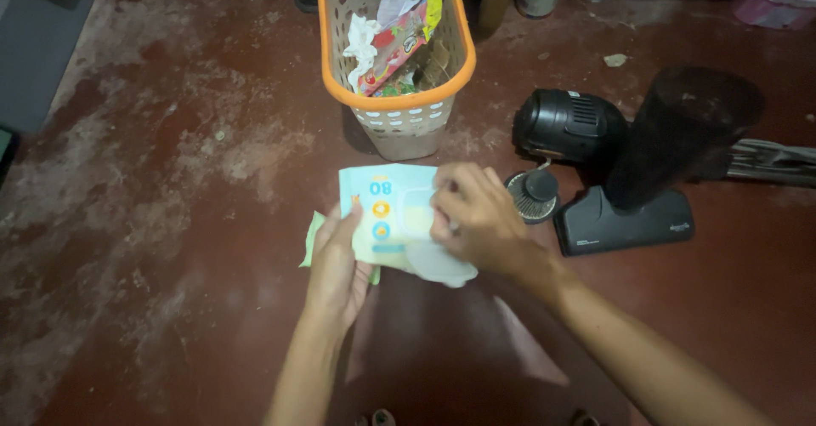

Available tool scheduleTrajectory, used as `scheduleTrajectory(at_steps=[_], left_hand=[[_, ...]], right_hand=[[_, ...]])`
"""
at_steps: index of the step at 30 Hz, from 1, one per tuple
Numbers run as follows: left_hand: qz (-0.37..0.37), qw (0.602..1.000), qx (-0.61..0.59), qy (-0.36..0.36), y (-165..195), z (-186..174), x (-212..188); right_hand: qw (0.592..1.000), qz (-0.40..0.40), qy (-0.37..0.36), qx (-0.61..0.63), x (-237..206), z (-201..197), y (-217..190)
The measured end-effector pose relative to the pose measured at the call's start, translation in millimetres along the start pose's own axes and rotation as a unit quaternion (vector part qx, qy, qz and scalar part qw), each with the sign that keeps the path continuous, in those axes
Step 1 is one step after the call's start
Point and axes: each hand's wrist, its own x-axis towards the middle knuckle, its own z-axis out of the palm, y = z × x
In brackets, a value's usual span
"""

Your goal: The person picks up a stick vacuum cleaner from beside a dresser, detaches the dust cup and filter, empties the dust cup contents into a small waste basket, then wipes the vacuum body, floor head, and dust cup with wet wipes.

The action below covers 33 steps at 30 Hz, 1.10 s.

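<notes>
— Holding up a soft pack of wet wipes [387,209] over the dark red floor [153,222], pale green and white, just in front of the orange-rimmed waste basket [399,111].

— How would you judge it handles?

— Light and floppy, I'd say; the film wrapper looks slick and gives under the fingers. Best held by an edge or flat across the back, not squeezed in the middle.

— And the hands?

— Left hand [336,269] is closed on the pack's lower left side, thumb laid up the front, fingers behind. Right hand [480,222] is curled at the flap on the front, fingertips pinched together there, with a white wipe [442,266] hanging out beneath the palm. Whether it pinches the flap or the wipe itself, I cannot tell.

— Anything else about?

— Basket full of wrappers and crumpled tissue. To the right, a black vacuum cleaner [629,179] lying on the floor, its round filter [533,195] just beside the right hand.
</notes>
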Motion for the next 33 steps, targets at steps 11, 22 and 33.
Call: scheduleTrajectory(at_steps=[11,22,33], left_hand=[[0.314,0.627,0.711,0.052,2.5,51.7,-22.9],[0.304,0.626,0.718,0.004,-9.4,37.6,-0.5],[0.258,0.615,0.745,0.019,-18.6,18.5,-8.8]], right_hand=[[0.963,0.166,-0.089,0.193,7.2,3.6,7.1],[0.911,0.215,-0.171,0.308,-7.8,23.6,34.3],[0.951,0.064,-0.205,0.221,-0.2,25.9,23.7]])
